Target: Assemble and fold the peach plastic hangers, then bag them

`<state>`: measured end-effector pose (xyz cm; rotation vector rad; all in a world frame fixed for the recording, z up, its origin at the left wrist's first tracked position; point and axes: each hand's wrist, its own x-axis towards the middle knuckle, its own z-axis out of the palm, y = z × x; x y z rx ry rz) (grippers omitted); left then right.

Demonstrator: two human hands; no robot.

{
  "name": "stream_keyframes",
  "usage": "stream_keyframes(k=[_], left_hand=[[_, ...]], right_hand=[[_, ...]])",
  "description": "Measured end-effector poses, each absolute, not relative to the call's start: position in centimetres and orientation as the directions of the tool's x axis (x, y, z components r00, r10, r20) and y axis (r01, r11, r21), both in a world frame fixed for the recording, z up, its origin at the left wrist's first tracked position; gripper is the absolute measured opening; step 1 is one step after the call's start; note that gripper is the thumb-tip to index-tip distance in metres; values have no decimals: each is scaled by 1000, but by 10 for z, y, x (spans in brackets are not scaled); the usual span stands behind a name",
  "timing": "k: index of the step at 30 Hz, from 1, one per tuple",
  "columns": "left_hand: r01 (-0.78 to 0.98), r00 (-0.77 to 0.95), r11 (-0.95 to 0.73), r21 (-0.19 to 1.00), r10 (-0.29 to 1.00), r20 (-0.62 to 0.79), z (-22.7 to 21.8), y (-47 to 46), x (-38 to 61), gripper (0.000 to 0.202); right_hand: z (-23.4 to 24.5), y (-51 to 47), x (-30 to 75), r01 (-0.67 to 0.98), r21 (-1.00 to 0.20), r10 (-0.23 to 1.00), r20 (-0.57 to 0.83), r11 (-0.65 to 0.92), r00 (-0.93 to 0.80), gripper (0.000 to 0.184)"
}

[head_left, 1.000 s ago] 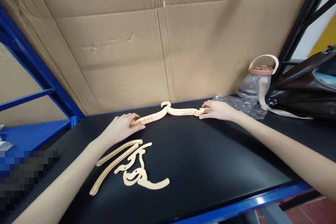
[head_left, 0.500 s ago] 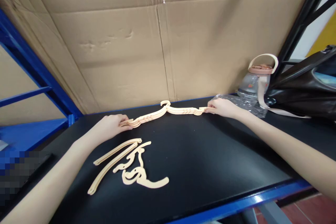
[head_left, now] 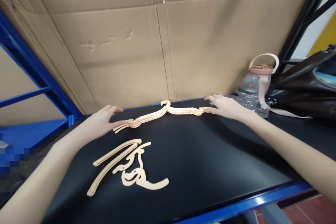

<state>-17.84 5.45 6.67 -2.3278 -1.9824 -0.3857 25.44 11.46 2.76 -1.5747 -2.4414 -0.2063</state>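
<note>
A stack of cream-coloured clothes hangers (head_left: 154, 114) lies at the back of the black table (head_left: 210, 157), hook pointing toward the cardboard. At its left end is my left hand (head_left: 106, 119), fingers apart, the thumb over or touching the hanger tips. Around the right end, my right hand (head_left: 222, 106) is open too, with its thumb beside the tip; whether it touches is hard to tell. In front on the left lie two long curved hanger arms (head_left: 112, 168) and several loose curved hanger pieces (head_left: 152, 183), partly overlapping.
Cardboard (head_left: 118, 52) stands upright behind the table. At the back right are a clear bottle (head_left: 252, 82) with a handle and strap, crumpled clear plastic (head_left: 259, 109) and a black bag (head_left: 296, 84). Blue metal frame posts (head_left: 47, 73) rise at the left.
Both hands have loosened from the hanger stack's ends and their fingers have spread. My left hand has moved slightly left and up. The stack and loose pieces stay where they were.
</note>
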Motion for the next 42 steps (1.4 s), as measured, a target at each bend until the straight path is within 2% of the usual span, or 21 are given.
stream_keyframes(k=[2, 4, 7, 9, 11, 14, 19, 22, 27, 32, 35, 39, 42], left_hand=[[967, 126, -155, 202, 981, 149, 78, 46, -177, 44], [948, 146, -144, 285, 989, 13, 86, 38, -175, 37], [929, 149, -56, 366, 961, -233, 87, 27, -174, 29], [930, 108, 30, 367, 930, -350, 84, 23, -173, 26], [934, 66, 99, 342, 896, -439, 79, 21, -172, 29], [932, 67, 142, 334, 837, -543, 74, 20, -166, 33], [907, 167, 80, 413, 832, -529, 67, 20, -144, 26], [903, 196, 28, 428, 861, -469, 60, 22, -133, 31], [881, 316, -151, 448, 893, -320, 42, 27, -119, 33], [891, 346, -297, 344, 934, -88, 30, 18, -88, 38], [895, 361, -363, 260, 931, 60, 29, 9, -69, 33], [908, 370, -382, 173, 924, 100, 31, 3, -61, 27], [914, 371, -382, 140, 924, 95, 32, 4, -65, 24]], right_hand=[[32, 97, 240, 860, 33, 783, 399, 509, -478, 38], [32, 74, 220, 748, 23, 659, 456, 663, -598, 36], [26, 34, 189, 485, -28, 455, 397, 874, -797, 44], [19, 11, 174, 304, -28, 296, 328, 952, -897, 53], [11, -4, 166, 138, 0, 132, 278, 991, -951, 49], [3, -10, 163, 45, 33, 34, 278, 998, -960, 44], [5, 3, 166, 112, 66, 87, 306, 992, -948, 41], [10, 11, 170, 184, 101, 147, 296, 978, -944, 35], [14, 21, 177, 326, 160, 268, 302, 932, -915, 38], [14, 23, 179, 440, 121, 390, 299, 890, -871, 43], [14, 22, 178, 451, 77, 413, 292, 889, -863, 43], [15, 24, 180, 390, 48, 367, 252, 920, -896, 20], [17, 27, 182, 384, 98, 353, 238, 918, -905, 15]])
